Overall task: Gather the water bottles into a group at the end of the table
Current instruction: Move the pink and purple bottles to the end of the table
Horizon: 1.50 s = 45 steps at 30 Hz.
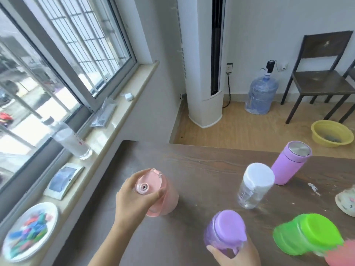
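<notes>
Bottles stand scattered on the brown table — the pink bottle near its window side is gripped at the cap by the left hand, the purple bottle clasped low by the right hand. Beside them stand a clear bottle, a lilac flask and a green bottle.

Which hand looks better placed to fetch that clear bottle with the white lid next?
Probably the right hand. It is nearer the clear bottle, though it is holding the purple bottle. The left hand grips the pink bottle, farther away.
</notes>
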Tool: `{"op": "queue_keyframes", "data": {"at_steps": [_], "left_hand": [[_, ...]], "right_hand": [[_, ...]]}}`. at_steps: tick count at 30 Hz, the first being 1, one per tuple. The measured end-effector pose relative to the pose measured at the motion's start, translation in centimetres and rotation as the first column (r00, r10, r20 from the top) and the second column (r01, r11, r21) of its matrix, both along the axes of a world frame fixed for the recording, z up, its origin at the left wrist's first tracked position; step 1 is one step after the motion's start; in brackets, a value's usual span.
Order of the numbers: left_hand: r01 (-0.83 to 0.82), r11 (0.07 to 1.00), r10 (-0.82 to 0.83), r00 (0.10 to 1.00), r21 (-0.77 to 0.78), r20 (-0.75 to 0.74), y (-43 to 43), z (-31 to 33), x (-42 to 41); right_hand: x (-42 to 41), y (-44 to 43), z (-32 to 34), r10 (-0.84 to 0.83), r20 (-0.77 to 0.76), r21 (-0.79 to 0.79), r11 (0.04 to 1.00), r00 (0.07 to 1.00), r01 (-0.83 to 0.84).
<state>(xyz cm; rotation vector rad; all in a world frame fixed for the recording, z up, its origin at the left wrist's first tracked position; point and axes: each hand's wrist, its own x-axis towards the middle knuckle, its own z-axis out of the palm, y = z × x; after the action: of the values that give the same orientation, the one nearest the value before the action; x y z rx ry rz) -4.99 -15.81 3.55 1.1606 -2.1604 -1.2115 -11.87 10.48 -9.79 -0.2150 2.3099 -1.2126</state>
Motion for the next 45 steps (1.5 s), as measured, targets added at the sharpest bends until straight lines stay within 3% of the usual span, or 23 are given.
{"op": "queue_keyframes", "data": {"at_steps": [2,6,13,19,35,37,41,43,45], "left_hand": [[-0.05,0.999,0.05,0.999,-0.016,-0.008,-4.6,-0.1,-0.7],[-0.11,0.993,0.109,0.994,-0.042,-0.015,-13.6,-1.0,-2.1],[-0.141,0.988,0.139,0.99,-0.065,-0.03,-24.1,-3.5,-5.8],[-0.142,0.988,0.14,0.99,-0.055,-0.031,-27.9,-5.1,-7.9],[-0.095,0.993,0.099,0.994,0.069,-0.052,-28.0,-5.2,-8.4],[-0.113,0.994,0.113,0.993,-0.008,-0.038,-27.2,-4.6,-7.4],[-0.178,0.916,0.142,0.982,-0.361,-0.126,-21.7,-4.2,-3.7],[-0.135,0.916,0.076,0.983,-0.377,-0.167,-17.5,-5.2,-2.6],[-0.005,0.955,-0.044,0.987,-0.297,-0.157,-12.9,-7.0,-2.6]], "right_hand": [[-2.1,-4.9,2.1,0.012,-0.023,0.001,1.0,1.0,-0.012],[-4.8,-14.1,2.1,0.054,-0.171,-0.183,0.979,0.984,-0.085],[-10.3,-25.8,1.4,0.089,-0.228,-0.169,0.977,0.97,-0.129],[-13.2,-31.1,0.9,0.048,-0.251,-0.142,0.986,0.967,-0.086],[-13.8,-34.6,-1.4,0.007,-0.253,-0.106,0.994,0.967,-0.035],[-13.7,-34.4,-1.7,0.027,-0.227,-0.094,0.994,0.973,-0.05],[-11.9,-31.3,-2.2,0.022,-0.167,-0.083,0.996,0.986,-0.036],[-10.4,-28.1,-2.3,-0.016,-0.132,-0.114,0.993,0.991,0.001],[-9.1,-24.3,-2.3,-0.086,-0.108,-0.151,0.986,0.99,0.069]]}}
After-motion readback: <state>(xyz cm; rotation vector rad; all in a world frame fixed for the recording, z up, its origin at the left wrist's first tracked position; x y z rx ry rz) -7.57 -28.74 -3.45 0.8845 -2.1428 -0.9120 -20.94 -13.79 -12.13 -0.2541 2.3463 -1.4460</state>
